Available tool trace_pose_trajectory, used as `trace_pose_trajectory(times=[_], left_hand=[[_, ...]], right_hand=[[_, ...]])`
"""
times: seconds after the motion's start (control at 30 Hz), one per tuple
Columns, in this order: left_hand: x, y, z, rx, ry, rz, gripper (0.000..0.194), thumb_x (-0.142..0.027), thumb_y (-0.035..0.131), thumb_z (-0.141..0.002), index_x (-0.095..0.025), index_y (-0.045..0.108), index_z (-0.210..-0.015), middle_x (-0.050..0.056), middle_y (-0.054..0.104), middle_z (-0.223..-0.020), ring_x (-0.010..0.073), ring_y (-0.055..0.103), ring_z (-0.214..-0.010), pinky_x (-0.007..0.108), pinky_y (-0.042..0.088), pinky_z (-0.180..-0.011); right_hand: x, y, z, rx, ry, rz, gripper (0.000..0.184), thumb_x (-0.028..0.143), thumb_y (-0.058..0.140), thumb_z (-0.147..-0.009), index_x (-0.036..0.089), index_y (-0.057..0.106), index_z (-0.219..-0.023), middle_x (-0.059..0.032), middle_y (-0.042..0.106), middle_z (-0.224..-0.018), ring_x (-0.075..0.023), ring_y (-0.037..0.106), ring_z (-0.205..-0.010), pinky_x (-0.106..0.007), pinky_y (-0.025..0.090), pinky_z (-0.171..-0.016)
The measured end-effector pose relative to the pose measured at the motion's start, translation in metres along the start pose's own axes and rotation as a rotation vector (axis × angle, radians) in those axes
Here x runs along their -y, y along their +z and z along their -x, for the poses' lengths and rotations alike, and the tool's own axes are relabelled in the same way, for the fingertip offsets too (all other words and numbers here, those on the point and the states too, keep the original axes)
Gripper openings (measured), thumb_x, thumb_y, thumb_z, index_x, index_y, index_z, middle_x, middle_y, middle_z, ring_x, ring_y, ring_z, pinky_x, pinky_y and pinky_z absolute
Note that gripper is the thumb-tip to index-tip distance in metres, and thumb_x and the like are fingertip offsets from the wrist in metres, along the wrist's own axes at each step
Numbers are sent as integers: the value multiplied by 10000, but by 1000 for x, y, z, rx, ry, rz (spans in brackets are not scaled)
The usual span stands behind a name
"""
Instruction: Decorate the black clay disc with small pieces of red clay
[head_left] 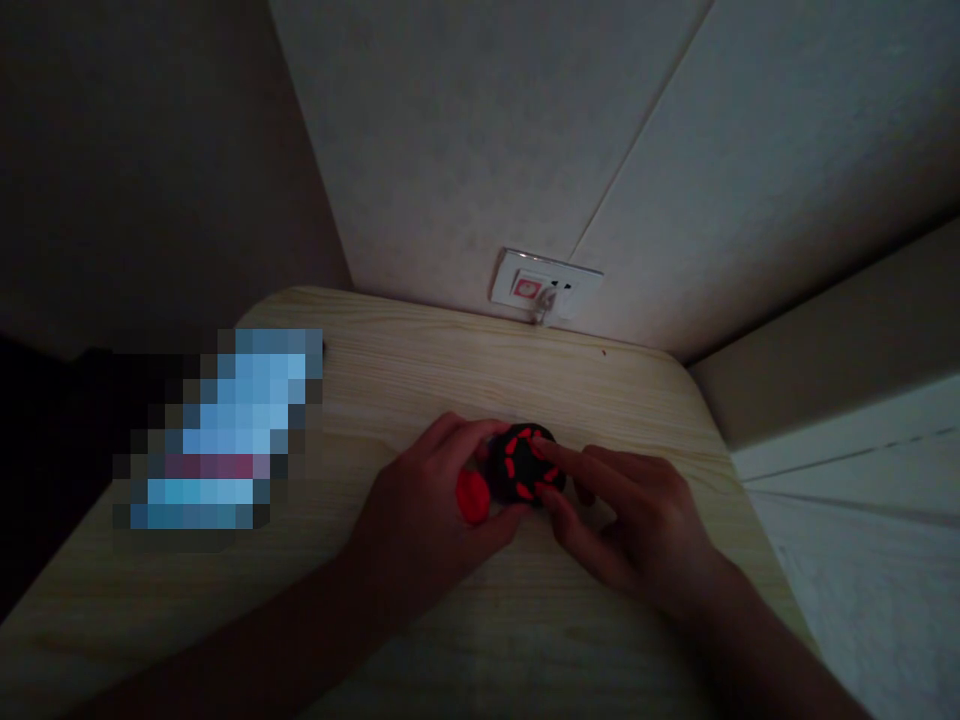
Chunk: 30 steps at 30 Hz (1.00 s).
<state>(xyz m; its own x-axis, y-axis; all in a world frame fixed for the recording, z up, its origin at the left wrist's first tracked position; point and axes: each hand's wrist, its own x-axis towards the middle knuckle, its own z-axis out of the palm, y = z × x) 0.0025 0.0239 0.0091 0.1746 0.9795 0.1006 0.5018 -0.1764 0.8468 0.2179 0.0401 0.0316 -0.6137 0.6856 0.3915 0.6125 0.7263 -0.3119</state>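
left hand (420,505) clasps black-and-red puck (529,468) over table (480,640) | right hand (649,520): 2 digits touching its top, pinch unclear | red disc (472,497) against left palm | risk: uneven fingertip push could tilt puck loose

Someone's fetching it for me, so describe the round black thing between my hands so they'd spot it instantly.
Find the pale wood-grain tabletop below the white rectangular wall socket. Near its middle, between your left hand and right hand, is the round black object. A ring of separate red marks on top sets it apart from the plain red round piece beside it.
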Motion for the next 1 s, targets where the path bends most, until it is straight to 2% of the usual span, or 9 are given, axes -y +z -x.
trace_pose_trajectory(times=[0.13,0.3,0.73,0.9,1.0], left_hand=[[0,0,1,-5,-2,-2,541,-209,794,-725,-218,639,-1243,44,672,-1122,243,690,-990,413,565,-891],[1,0,0,-6,9,-10,551,-192,794,-713,-221,641,-1241,44,670,-1124,244,688,-992,410,564,-894],[1,0,0,-7,15,-2,528,-237,809,-745,-223,650,-1248,37,677,-1112,229,687,-979,383,564,-889],[-1,0,0,-13,0,0,536,-224,813,-733,-225,655,-1245,29,670,-1110,227,688,-977,384,561,-883],[-1,1,0,-16,-4,-9,537,-227,815,-728,-215,658,-1241,33,669,-1099,229,687,-967,389,560,-877]], right_hand=[[1,-2,0,-34,-56,83,276,249,622,-940,124,715,-1167,9,622,-620,-113,540,-469,-251,406,-458],[2,-2,1,-42,-76,143,251,238,659,-919,135,746,-1131,-2,627,-633,-121,530,-477,-275,400,-475],[4,-5,2,-91,-97,87,130,162,648,-896,140,735,-991,7,617,-570,-121,538,-454,-273,389,-457],[5,-5,2,-117,-81,76,209,171,646,-893,131,705,-1089,2,649,-604,-127,572,-478,-273,434,-480],[5,-4,2,-84,-68,85,210,188,653,-898,114,716,-1085,3,636,-594,-125,553,-464,-276,421,-466]])
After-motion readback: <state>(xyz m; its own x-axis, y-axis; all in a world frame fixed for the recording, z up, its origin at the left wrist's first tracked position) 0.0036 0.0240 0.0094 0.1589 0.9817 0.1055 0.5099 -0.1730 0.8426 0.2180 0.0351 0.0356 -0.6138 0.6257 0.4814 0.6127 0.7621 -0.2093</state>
